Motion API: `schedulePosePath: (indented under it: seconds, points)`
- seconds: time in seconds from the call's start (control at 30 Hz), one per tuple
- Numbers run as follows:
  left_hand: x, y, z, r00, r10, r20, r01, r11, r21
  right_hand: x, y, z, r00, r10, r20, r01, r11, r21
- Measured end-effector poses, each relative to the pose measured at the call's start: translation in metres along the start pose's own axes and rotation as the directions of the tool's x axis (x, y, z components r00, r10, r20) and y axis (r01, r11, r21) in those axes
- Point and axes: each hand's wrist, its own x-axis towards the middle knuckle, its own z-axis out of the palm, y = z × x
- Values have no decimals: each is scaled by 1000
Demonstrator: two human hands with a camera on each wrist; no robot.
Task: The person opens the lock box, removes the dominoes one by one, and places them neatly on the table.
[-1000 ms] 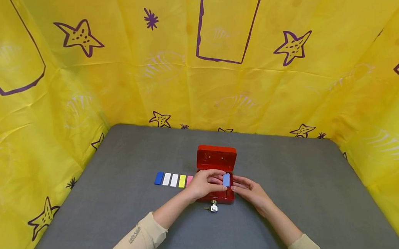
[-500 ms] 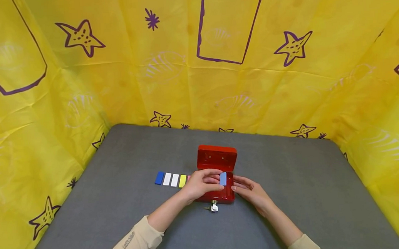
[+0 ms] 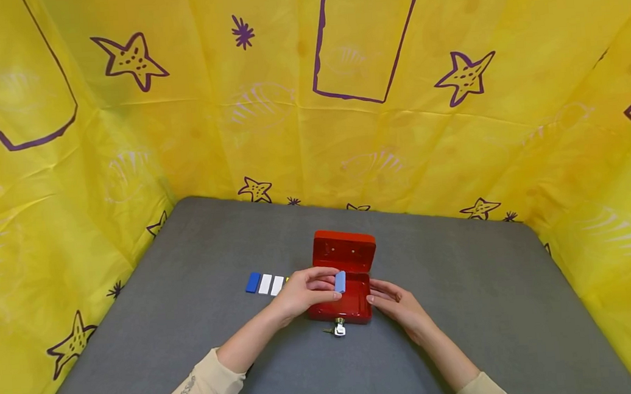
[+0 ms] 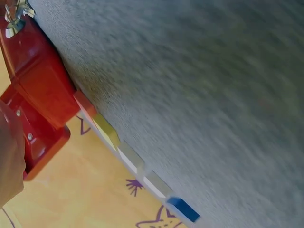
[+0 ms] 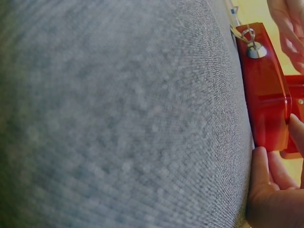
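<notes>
My left hand (image 3: 304, 292) pinches a light blue rectangular block (image 3: 340, 282) between thumb and fingers, above the left part of an open red cash box (image 3: 350, 304). The box's lid (image 3: 344, 250) stands raised at the back. In its front lock sits a key (image 3: 339, 328). My right hand (image 3: 400, 310) rests its fingertips on the right wall of the box; in the right wrist view the thumb (image 5: 297, 133) touches near the rim and the fingers lie lower on the side. The light blue block is out of sight in the left wrist view.
To the left of the box runs a row of flat blocks: a dark blue block (image 3: 252, 282), white blocks (image 3: 265, 284), a yellow block (image 4: 106, 131) and a pink block (image 4: 84, 103). My left hand partly hides the row. A yellow patterned cloth (image 3: 267, 133) surrounds the grey table (image 3: 464, 284).
My left hand has moved left with the light blue block, from over the box's right side to its left part, covering more of the row. My right hand has stayed at the box.
</notes>
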Motion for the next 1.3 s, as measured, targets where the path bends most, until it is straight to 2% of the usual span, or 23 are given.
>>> schedulePosePath:
  seconds: [0.37,0.63,1.1,1.3]
  points:
    - [-14,1,-28,999,-13,-50,14,999,35,2,1,0,1000,-4,8,4,1000,10]
    - [-22,-4,-45,994,-30,-101,38,996,79,1,0,-1,1000,-6,13,6,1000,9]
    - [-38,-13,-75,991,-3,-130,23,989,147,0,0,-2,1000,-9,22,8,1000,16]
    - [-46,-17,-90,991,23,-131,6,976,219,1,1,-1,1000,-6,16,5,1000,6]
